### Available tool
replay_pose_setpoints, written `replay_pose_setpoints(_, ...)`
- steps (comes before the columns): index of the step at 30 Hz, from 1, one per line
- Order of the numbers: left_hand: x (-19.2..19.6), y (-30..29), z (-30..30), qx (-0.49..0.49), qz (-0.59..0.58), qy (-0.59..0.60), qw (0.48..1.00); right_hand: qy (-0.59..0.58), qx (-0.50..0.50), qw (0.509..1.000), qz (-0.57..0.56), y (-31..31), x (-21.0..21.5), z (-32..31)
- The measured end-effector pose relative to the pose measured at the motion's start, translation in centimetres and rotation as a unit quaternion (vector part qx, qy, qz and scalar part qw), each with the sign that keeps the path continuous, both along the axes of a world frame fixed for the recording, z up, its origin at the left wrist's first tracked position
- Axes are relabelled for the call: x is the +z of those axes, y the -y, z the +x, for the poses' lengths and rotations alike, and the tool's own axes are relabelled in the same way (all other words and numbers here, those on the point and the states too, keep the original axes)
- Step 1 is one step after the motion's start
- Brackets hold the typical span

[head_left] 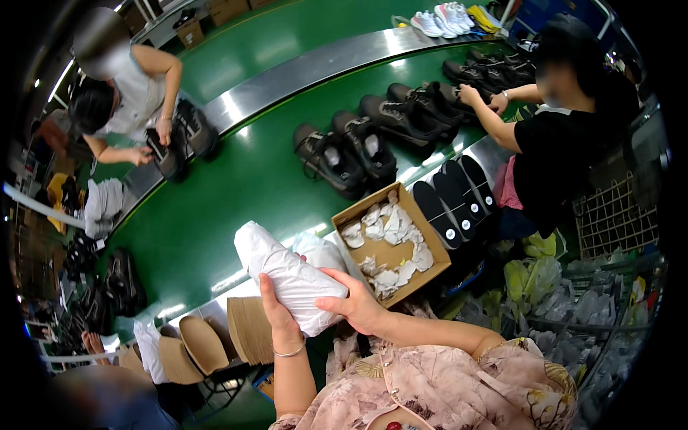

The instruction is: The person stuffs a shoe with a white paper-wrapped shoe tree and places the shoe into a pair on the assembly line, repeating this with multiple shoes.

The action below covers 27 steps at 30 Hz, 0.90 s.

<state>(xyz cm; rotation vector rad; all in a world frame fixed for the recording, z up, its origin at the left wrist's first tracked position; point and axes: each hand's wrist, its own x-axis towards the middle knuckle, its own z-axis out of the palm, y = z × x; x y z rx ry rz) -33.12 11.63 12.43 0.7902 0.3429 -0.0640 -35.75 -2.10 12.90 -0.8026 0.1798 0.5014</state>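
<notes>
Both my hands are closed around a long bundle wrapped in white paper, its narrower end tilted up and to the left. My left hand grips its lower left side, the thumb standing up along it. From the right, my right hand presses it with thumb and fingers. What is inside the paper is hidden. Behind it, partly covered, a pale wrapped lump lies at the bench edge. Close to my right hand stands an open cardboard box with crumpled white paper pieces in it.
Dark shoes stand in a row on the green conveyor belt. Black insoles lie beyond the box. Brown cardboard shoe-shaped pieces stand at the left. One co-worker handles shoes across the belt, another at the right.
</notes>
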Motion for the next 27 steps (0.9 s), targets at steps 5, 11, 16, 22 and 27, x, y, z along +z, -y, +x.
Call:
replay_pose_setpoints(5,0.2,6.2,6.0,-0.113,0.027,-0.006,0.993,-0.086,-0.005,0.99,0.108,7.0,-0.9,4.8)
replay_pose_setpoints(11,-1.0,17.5,12.0,0.01,0.16,-0.048,0.986,0.155,-0.175,0.927,-0.293,15.5,-1.9,8.5)
replay_pose_setpoints(16,-2.6,27.8,15.9,-0.048,0.09,-0.016,0.995,0.069,-0.289,0.93,-0.217,23.5,-2.7,12.2)
replay_pose_setpoints(22,-9.0,33.8,25.9,-0.086,0.431,0.091,0.894,0.148,-0.289,0.804,-0.499,36.8,-4.1,17.3)
replay_pose_setpoints(27,-12.5,37.0,34.1,-0.054,0.774,0.192,0.601,0.31,-0.104,0.598,-0.732,39.6,-3.8,23.5)
